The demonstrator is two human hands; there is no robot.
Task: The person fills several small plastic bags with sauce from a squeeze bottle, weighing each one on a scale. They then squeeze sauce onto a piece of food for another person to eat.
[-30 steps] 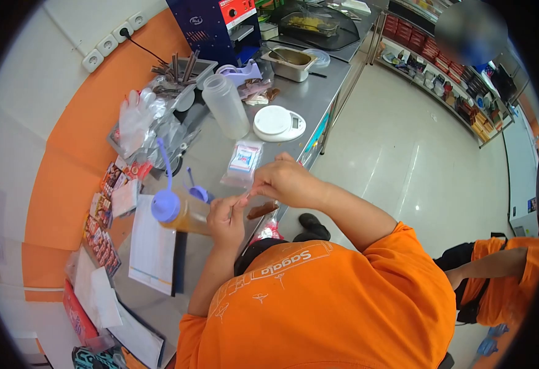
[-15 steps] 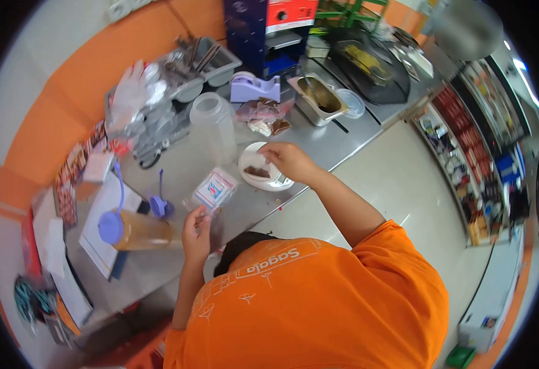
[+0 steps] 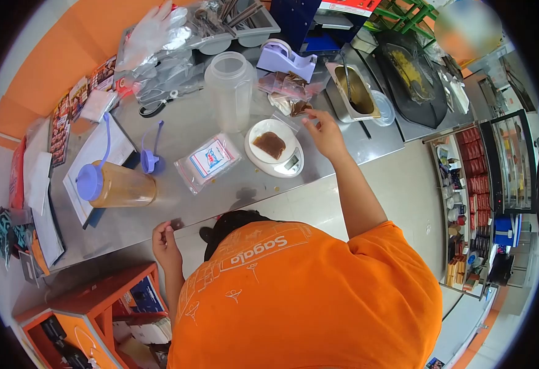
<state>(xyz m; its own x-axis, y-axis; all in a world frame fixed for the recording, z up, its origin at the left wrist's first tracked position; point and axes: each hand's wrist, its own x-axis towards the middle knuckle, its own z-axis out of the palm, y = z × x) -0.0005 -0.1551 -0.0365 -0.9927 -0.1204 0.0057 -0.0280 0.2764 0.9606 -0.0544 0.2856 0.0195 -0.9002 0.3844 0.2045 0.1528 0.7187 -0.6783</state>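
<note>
A brown piece (image 3: 271, 145) lies on the white scale (image 3: 275, 155) in the middle of the table (image 3: 208, 190), and your right hand (image 3: 323, 134) hovers just beside it, fingers loosely spread and holding nothing. Your left hand (image 3: 165, 241) rests curled at the table's near edge, empty, below the orange bottle (image 3: 117, 187) and the small packet (image 3: 208, 161).

Flat brown piece (image 3: 271, 144) lies on the white scale (image 3: 288, 167)
</note>
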